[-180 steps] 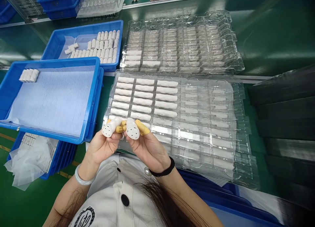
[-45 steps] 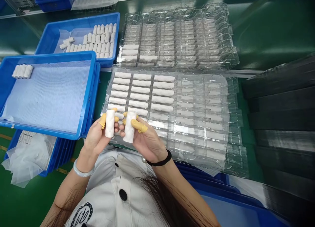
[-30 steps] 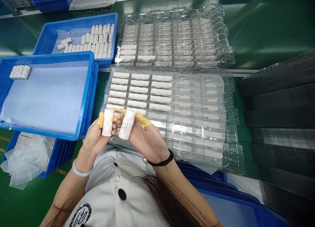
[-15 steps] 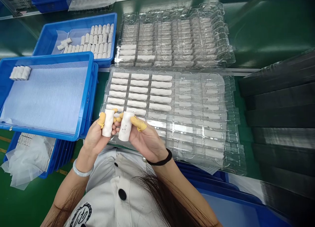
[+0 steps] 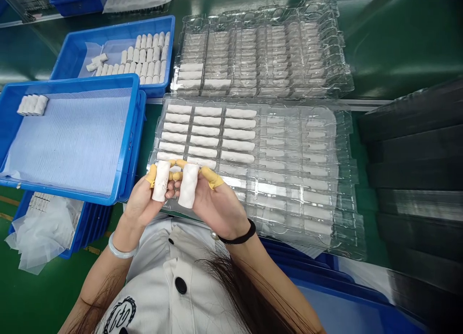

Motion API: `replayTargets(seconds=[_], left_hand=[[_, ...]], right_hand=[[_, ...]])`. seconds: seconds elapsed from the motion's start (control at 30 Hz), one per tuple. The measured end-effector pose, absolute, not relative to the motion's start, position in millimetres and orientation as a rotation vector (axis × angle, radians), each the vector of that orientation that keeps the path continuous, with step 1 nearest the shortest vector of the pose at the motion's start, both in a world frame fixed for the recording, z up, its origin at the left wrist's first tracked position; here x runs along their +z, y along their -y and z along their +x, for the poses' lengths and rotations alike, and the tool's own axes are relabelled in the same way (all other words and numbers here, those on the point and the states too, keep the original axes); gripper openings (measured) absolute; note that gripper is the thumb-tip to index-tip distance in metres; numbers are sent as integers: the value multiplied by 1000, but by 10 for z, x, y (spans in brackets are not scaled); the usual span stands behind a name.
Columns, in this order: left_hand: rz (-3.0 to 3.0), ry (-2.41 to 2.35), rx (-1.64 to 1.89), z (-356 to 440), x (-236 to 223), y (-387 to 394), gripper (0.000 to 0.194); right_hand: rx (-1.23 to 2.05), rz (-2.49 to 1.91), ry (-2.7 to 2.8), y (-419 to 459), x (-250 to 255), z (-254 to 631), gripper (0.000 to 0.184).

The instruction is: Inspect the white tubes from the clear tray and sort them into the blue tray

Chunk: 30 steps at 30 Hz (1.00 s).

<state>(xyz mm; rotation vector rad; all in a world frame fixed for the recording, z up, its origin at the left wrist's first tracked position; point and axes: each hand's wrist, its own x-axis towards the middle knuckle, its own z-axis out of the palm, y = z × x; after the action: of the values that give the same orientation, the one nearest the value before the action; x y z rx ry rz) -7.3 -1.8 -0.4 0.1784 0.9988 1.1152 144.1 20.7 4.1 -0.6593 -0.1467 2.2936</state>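
Just left of centre, the left hand (image 5: 142, 201) and right hand (image 5: 222, 206) each grip a lumpy white cylinder (image 5: 188, 185) near a clear plastic tray (image 5: 269, 189) holding similar rolls (image 5: 206, 131).

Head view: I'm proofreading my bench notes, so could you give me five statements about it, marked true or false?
1. The left hand holds a white cylinder. True.
2. The right hand is empty. False: it holds another white cylinder.
3. A black band circles the right wrist. True.
4. The front blue tray contains a few cylinders. True.
5. That tray lies to the person's right. False: it lies left of the near clear tray.
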Motion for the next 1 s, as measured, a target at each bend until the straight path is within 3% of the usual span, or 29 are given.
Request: replayTargets(seconds=[0.37, 0.5, 0.77, 1.0], left_hand=[[128, -970, 1115, -13, 64, 2, 50], [185, -955, 1146, -7, 48, 20, 43], [203, -1042, 1151, -16, 2, 29, 37], [135, -997, 1152, 7, 20, 8, 41]], right_hand=[[2260, -650, 144, -191, 47, 1441, 41], [2256, -642, 192, -178, 16, 1446, 38], [2147, -677, 288, -153, -51, 1462, 9], [2200, -699, 321, -151, -15, 1469, 20]])
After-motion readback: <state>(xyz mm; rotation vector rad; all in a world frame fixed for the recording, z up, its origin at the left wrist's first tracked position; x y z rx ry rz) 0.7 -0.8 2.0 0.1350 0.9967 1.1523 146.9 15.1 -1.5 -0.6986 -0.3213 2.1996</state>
